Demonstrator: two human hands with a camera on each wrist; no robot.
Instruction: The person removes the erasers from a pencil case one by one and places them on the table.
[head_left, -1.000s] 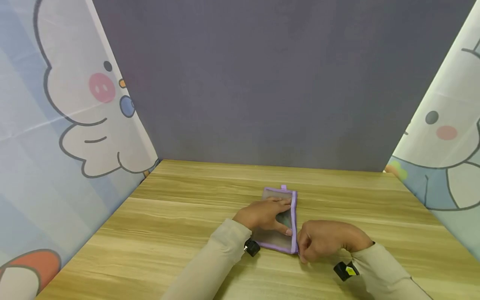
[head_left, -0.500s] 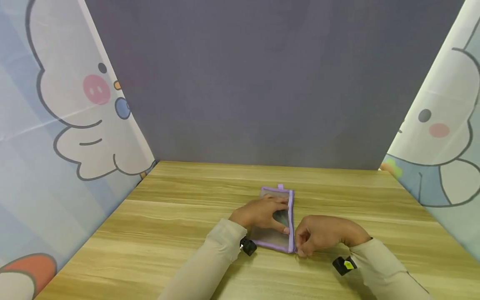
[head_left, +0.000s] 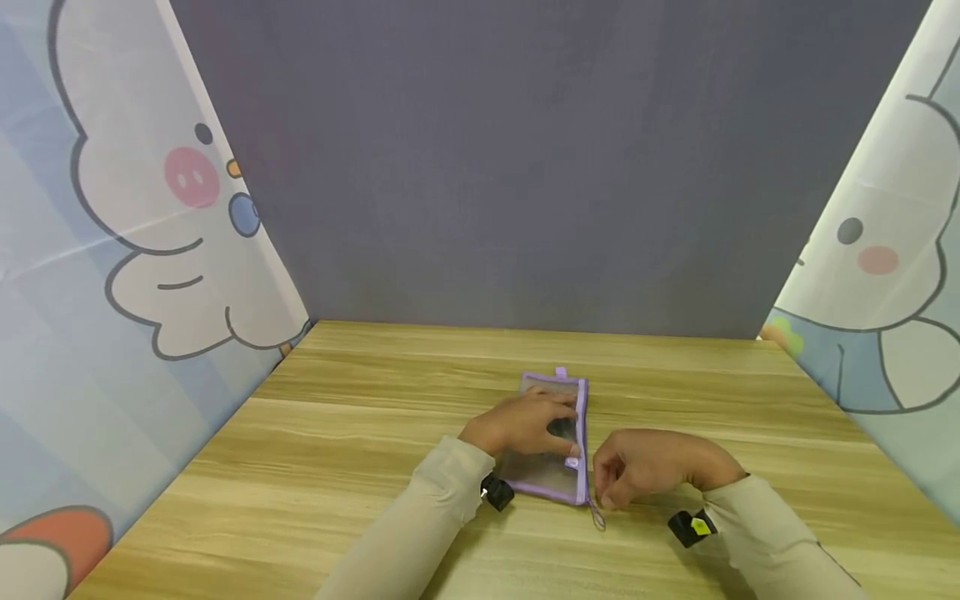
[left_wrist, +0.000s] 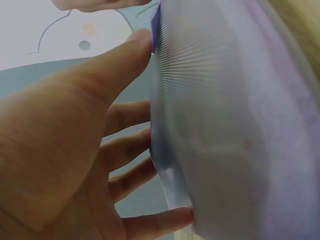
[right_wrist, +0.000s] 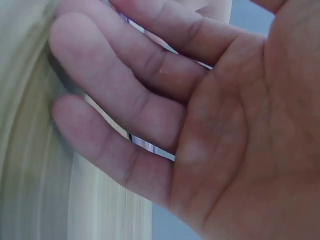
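A see-through mesh zipper pouch [head_left: 543, 477] with purple trim lies flat on the table in the head view. My left hand [head_left: 519, 423] rests on it with fingers spread, the thumb by the purple zipper edge. The left wrist view shows the left fingertips and thumb touching the mesh pouch [left_wrist: 215, 120]. From the pouch's near right corner a thin purple loop [head_left: 597, 517] trails onto the table. My right hand [head_left: 656, 467] is just right of that corner and holds nothing. Its fingers are loosely bent close over the wood in the right wrist view.
The wood-grain table [head_left: 360, 467] stretches out around both hands. A dark grey panel [head_left: 525, 167] rises along its back edge. Cartoon-print curtains stand at the left [head_left: 67, 350] and right [head_left: 885, 333].
My right hand has let go of the purple loop, which now lies in view beside it. The left thumb has shifted slightly, and a small purple tag shows next to it.
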